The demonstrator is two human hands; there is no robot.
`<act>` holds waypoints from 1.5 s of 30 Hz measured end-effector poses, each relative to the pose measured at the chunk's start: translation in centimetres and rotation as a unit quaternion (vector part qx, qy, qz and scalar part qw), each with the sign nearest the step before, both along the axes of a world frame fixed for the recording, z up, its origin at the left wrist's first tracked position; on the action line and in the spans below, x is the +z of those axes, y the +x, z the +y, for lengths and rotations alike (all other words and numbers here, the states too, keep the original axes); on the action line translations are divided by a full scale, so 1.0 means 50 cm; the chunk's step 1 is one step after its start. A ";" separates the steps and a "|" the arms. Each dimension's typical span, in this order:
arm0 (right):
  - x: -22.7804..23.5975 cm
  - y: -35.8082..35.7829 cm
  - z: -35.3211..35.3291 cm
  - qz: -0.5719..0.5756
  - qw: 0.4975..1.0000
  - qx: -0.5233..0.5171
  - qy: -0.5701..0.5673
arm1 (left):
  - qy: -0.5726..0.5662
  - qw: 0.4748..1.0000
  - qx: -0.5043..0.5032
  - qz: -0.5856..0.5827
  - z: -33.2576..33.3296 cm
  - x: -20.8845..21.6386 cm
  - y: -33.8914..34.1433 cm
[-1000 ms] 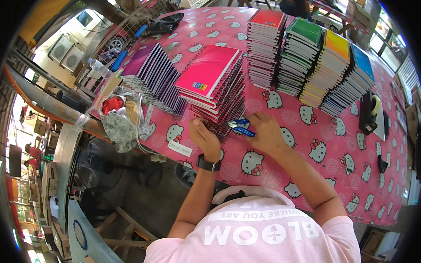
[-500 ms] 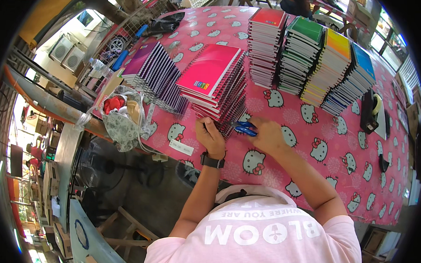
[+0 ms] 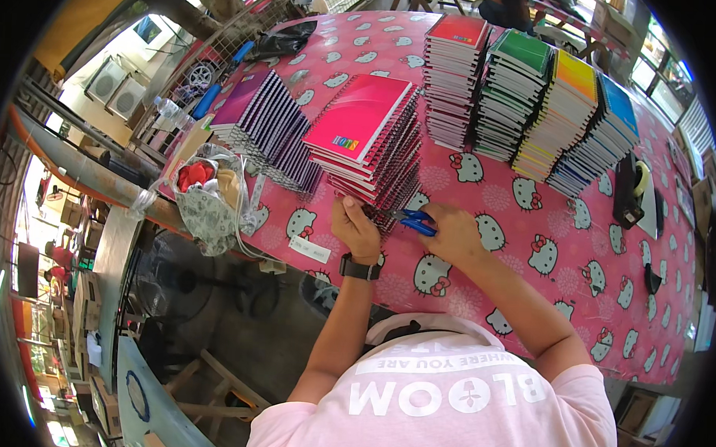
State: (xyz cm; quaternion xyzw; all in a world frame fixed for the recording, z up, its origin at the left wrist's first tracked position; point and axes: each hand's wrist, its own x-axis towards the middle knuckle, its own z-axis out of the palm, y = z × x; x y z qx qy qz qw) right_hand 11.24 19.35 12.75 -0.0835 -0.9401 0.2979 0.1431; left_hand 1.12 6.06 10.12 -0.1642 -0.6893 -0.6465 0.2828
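A tall stack of pink spiral notebooks (image 3: 360, 117) stands before me on the table, its wire spines facing right. At its near lower corner my left hand (image 3: 356, 230) is closed, thumb up, on the edge of a low pink notebook. My right hand (image 3: 451, 233) grips blue-handled pliers (image 3: 416, 221), their jaws against the wire spines low on the stack. The stack and fingers partly hide the jaw tips. A dark watch (image 3: 359, 268) sits on my left wrist.
Purple notebooks (image 3: 270, 134) stand left. Red (image 3: 449, 85), green (image 3: 512, 95), yellow (image 3: 563, 104) and blue (image 3: 602, 133) stacks stand at back right. A patterned cloth bag (image 3: 208, 218) hangs at the left edge; a tape dispenser (image 3: 631, 194) lies right. A fan (image 3: 175, 280) stands below.
The pliers have shifted slightly at the wire spines, and their handles look more spread. My left hand stays at the stack's near corner, moved only a little.
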 end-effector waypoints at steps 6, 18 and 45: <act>-0.020 -0.014 -0.019 0.125 0.987 0.011 0.101 | 0.040 0.999 -0.005 -0.007 0.002 -0.008 -0.009; 0.000 -0.008 -0.024 0.060 0.995 0.009 0.082 | 0.052 0.999 -0.006 -0.006 0.003 -0.004 -0.009; -0.028 -0.012 -0.023 0.024 0.999 0.009 0.046 | -0.009 0.999 0.046 0.020 0.000 -0.030 -0.006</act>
